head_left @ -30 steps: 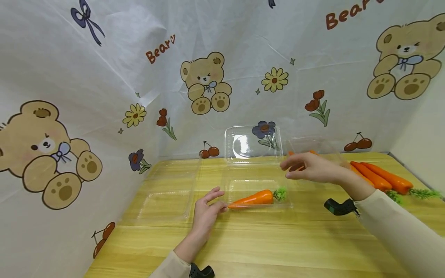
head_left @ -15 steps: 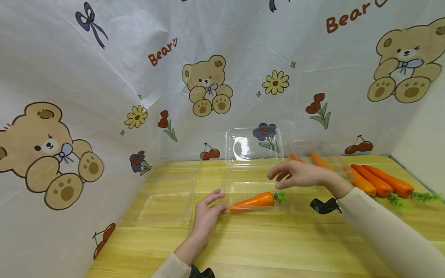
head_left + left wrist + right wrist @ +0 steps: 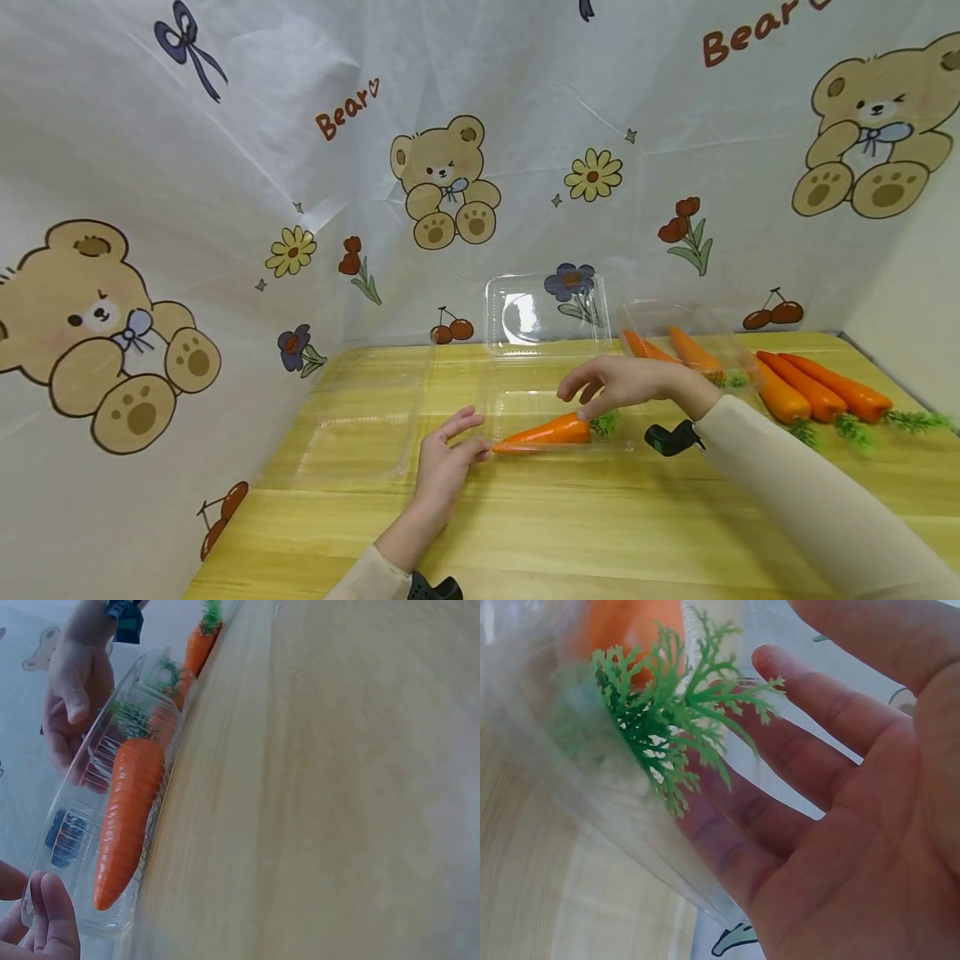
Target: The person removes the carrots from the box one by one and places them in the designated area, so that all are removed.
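A clear plastic clamshell box [image 3: 611, 447] stands in the middle of the table, its lid [image 3: 550, 310] raised at the back. Inside lies one orange toy carrot [image 3: 547, 432], tip to the left, green leaves [image 3: 660, 712] to the right. My left hand [image 3: 444, 458] pinches the box's front left corner between thumb and fingers, close to the carrot tip, as the left wrist view also shows. Over the box's right part is my right hand [image 3: 626, 386], fingers loosely bent and holding nothing, thumb tip by the carrot's thick end. In the right wrist view its fingers extend beside the leaves.
Another clear box [image 3: 352, 446] sits to the left with no carrot in it. Behind my right wrist a third clear box [image 3: 720, 321] holds orange carrots [image 3: 693, 348]. Three more carrots [image 3: 832, 387] lie at the right. A bear-print sheet [image 3: 525, 100] hangs behind the table.
My right hand has moved left and slightly down, from beside the right box to over the carrot's thick end. My left hand has stayed at the box corner.
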The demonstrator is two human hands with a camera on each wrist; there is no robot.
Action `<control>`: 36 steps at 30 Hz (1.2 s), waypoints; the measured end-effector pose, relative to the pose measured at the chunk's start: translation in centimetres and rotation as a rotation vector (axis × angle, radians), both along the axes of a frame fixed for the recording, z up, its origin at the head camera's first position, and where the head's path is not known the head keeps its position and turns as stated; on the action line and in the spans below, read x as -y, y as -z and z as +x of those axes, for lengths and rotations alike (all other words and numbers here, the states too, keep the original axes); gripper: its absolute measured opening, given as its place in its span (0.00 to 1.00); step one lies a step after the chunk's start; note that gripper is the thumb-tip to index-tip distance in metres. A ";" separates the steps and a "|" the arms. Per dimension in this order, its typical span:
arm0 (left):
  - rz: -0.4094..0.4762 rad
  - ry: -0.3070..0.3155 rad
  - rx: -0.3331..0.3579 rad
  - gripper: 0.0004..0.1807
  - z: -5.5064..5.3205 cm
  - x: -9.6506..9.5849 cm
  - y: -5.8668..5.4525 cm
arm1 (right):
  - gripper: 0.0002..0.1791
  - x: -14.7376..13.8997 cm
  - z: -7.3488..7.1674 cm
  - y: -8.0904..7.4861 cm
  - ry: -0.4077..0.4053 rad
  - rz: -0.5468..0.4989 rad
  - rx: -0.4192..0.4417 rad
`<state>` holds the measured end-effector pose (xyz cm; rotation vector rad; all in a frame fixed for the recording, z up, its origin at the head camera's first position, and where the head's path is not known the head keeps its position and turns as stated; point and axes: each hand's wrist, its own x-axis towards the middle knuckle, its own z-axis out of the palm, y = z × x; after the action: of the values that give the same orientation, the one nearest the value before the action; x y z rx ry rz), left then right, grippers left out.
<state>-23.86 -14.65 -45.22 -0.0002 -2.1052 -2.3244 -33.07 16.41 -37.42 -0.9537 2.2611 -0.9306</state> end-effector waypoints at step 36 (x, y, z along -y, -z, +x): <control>0.002 0.015 0.008 0.24 0.0 -0.1 0.0 | 0.20 3.6 -0.7 1.2 -0.006 0.291 -0.071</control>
<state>-23.89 -14.58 -45.21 -0.0059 -2.1138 -2.3387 -33.73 12.83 -38.63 -0.8732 2.3688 -0.5509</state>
